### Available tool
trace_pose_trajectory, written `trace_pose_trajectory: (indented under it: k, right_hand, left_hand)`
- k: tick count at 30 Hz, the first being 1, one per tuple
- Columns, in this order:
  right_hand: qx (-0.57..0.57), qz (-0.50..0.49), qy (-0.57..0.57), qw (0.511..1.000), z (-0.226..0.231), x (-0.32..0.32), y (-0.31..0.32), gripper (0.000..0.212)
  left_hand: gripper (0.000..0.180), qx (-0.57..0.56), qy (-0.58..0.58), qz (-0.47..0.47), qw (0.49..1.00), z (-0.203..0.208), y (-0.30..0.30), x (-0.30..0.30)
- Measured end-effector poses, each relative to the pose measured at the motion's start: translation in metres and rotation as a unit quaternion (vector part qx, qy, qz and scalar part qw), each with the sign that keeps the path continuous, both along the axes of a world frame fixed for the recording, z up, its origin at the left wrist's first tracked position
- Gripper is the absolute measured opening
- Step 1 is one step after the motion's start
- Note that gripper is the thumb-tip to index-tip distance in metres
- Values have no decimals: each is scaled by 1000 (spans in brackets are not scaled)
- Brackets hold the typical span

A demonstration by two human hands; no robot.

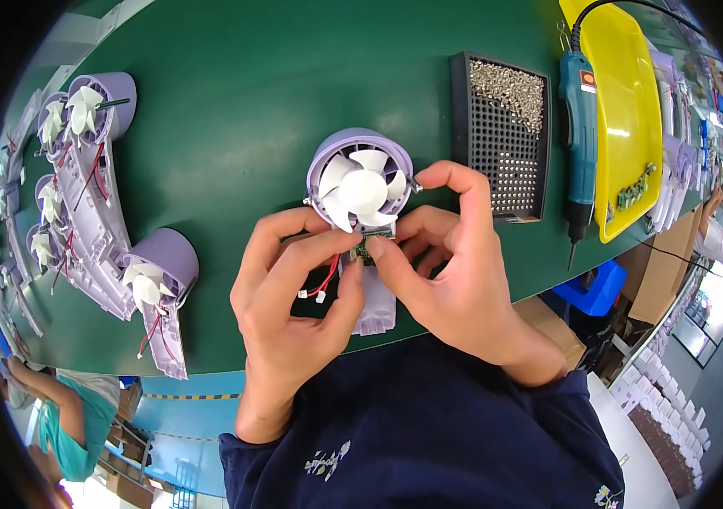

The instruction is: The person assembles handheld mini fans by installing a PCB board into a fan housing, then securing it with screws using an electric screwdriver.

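A light-purple handheld fan body lies before me on the green table, its round head away from me and white blades facing up. In its handle, just below the head, sits a small green circuit board. Thumb and index finger of my left hand close on the board's left side. My right hand presses its thumb on the board's right side; its index finger touches the head's right edge by a small metal screw. Red and black wires with white plugs hang out under my left fingers.
Several similar purple fan halves with blades lie on the left. At the right stand a black tray of small metal screws, a teal electric screwdriver and a yellow bin holding green boards. Other people work at both sides.
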State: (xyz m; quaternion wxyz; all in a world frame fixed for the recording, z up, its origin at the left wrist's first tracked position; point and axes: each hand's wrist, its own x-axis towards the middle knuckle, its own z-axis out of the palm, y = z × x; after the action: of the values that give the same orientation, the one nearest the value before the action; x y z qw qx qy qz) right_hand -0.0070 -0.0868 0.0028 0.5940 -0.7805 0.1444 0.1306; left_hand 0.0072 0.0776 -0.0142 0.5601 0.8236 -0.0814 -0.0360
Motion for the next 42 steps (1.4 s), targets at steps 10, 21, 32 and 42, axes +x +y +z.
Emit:
trace_pose_trajectory:
  k: [10,21,32,42]
  right_hand:
    - [-4,-4,-33,999,-1,1,0,74]
    - [25,17,16,999,2,2,-4,88]
    - [41,25,32,998,3,6,-6,87]
    - [28,17,37,999,6,5,-6,85]
  left_hand:
    - [25,-52,62,-3,997,3,2,3]
    - [20,-98,109,-13,989,5,7,9]
    - [14,-88,130,36,987,8,-2,8]
    - [16,-48,73,39,995,4,-7,5]
